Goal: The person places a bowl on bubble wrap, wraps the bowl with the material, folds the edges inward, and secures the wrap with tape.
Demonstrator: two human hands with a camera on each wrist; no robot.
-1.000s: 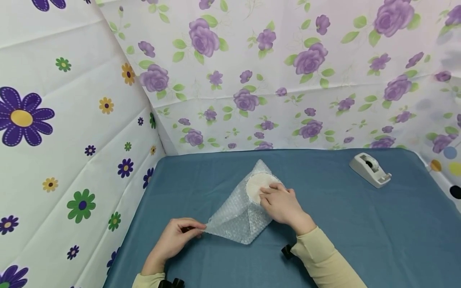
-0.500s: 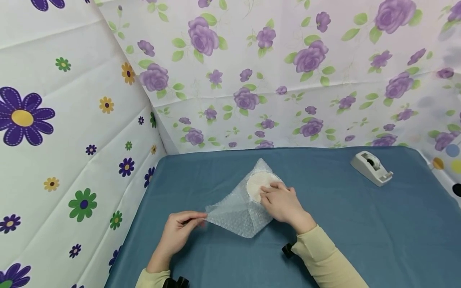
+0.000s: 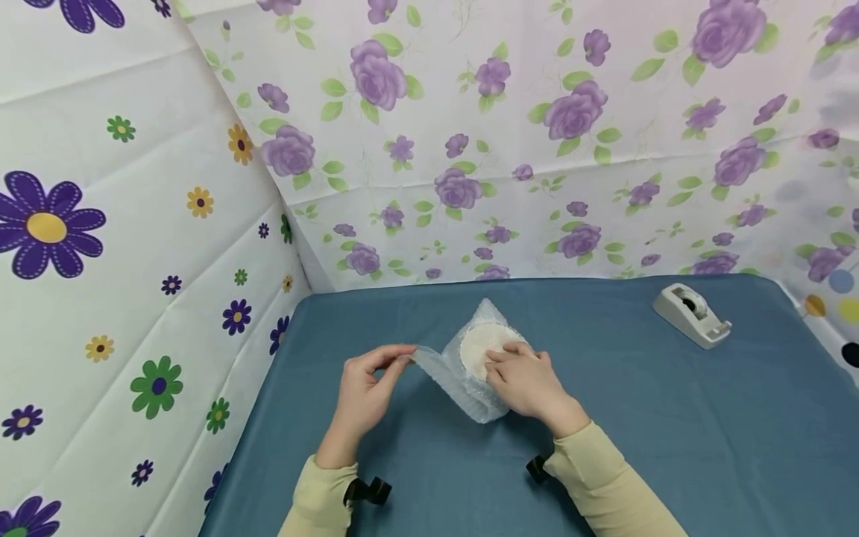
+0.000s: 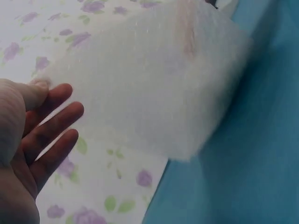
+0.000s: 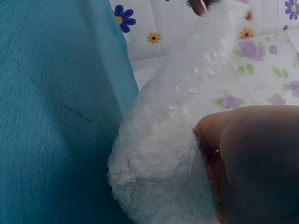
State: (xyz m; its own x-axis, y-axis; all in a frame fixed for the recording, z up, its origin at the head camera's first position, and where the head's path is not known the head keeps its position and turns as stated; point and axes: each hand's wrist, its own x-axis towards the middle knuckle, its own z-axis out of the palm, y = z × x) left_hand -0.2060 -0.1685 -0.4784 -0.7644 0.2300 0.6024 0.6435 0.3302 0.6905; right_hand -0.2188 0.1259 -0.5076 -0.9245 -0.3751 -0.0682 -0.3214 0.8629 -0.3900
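Observation:
A sheet of bubble wrap (image 3: 467, 388) lies under and partly around a round, cream-coloured flat thing (image 3: 479, 347) in the head view; its full shape is hidden. My left hand (image 3: 365, 388) pinches one corner of the wrap between thumb and forefinger and holds it raised. In the left wrist view the other fingers (image 4: 58, 126) are spread, and the lifted wrap (image 4: 135, 88) stretches away from them. My right hand (image 3: 526, 379) presses its extended fingers on the round thing's right side. In the right wrist view, its thumb lies along the wrap's edge (image 5: 163, 158).
A white tape dispenser (image 3: 691, 315) stands at the back right of the blue-covered table (image 3: 671, 418). Flower-printed cloths (image 3: 416, 224) hang behind and to the left. A black wrist mount (image 3: 367, 491) shows at the left cuff, another (image 3: 537, 470) at the right.
My left hand has moved up and to the right with the pinched corner, folding the wrap closer to the round thing. The right hand stays in place on it.

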